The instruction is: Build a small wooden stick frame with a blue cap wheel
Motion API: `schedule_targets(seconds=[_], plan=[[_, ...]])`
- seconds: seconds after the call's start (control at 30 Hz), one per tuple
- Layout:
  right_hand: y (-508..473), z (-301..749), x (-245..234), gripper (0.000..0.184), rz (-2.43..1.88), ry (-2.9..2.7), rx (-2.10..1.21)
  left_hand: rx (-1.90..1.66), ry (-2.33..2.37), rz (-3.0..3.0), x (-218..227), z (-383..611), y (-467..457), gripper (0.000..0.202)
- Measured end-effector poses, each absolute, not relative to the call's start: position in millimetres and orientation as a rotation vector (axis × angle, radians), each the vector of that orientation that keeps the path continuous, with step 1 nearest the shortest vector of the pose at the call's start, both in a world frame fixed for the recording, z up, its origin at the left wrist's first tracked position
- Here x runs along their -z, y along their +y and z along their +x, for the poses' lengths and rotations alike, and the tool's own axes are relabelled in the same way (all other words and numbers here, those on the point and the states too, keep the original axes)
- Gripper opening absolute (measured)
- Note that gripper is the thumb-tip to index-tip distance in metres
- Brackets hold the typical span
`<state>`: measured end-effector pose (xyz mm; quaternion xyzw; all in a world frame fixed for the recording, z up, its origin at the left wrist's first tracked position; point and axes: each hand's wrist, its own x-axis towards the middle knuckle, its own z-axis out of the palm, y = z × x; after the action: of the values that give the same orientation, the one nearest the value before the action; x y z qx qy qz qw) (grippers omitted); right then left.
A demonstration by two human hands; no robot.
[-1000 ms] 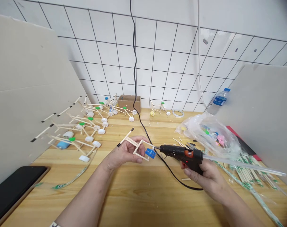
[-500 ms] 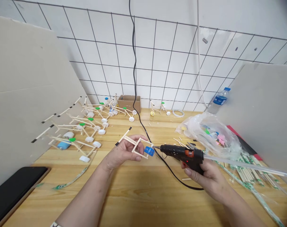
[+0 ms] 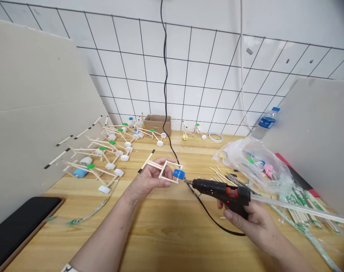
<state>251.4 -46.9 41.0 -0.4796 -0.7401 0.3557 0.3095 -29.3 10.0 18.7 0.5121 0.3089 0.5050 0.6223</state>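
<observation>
My left hand (image 3: 155, 177) is closed on a small frame of wooden sticks (image 3: 161, 174), held above the table. Black tips end the frame's crossbar, and a blue bottle cap (image 3: 178, 174) sits between the two prongs at its other end. My right hand (image 3: 251, 217) grips a black hot glue gun (image 3: 221, 190) with a clear glue stick (image 3: 299, 209) sticking out of its back. The nozzle points left, just right of the blue cap and a little below it; whether it touches the frame I cannot tell.
Several stick tricycles (image 3: 104, 151) with white wheels stand at left, near a phone (image 3: 27, 230). A cardboard box (image 3: 157, 124) is at the back. To the right lie a plastic bag (image 3: 254, 162), scissors (image 3: 237, 179), bundled sticks (image 3: 308, 211) and a bottle (image 3: 267, 121). A black cable (image 3: 208, 213) crosses the table.
The glue gun's nozzle has moved from the upper prong down beside the lower prong. The frame has turned slightly in my left hand, and the view has shifted a little.
</observation>
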Motion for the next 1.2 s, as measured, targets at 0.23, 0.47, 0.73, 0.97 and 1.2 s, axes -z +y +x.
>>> schedule_targets(seconds=[0.23,0.47,0.73,0.97,1.2], plan=[[-49.6,247.8,-35.9,0.035,-1.268,-2.049,-0.952,-1.11,0.68,1.191,-18.7,-27.4,7.9,0.053],[-48.9,249.5,-32.5,0.029,-1.281,-2.068,-0.966,-1.102,0.703,1.19,-21.0,-26.2,5.8,0.053],[-48.4,252.5,-31.5,0.026,-1.3,-2.133,-0.859,-1.087,0.704,1.192,-19.9,-25.5,5.8,0.052],[-48.9,250.6,-33.6,0.026,-1.339,-2.105,-0.771,-1.076,0.699,1.19,-20.4,-25.6,5.9,0.053],[-48.7,250.8,-33.7,0.028,-1.354,-2.105,-0.746,-1.086,0.671,1.188,-18.7,-26.3,6.3,0.052]])
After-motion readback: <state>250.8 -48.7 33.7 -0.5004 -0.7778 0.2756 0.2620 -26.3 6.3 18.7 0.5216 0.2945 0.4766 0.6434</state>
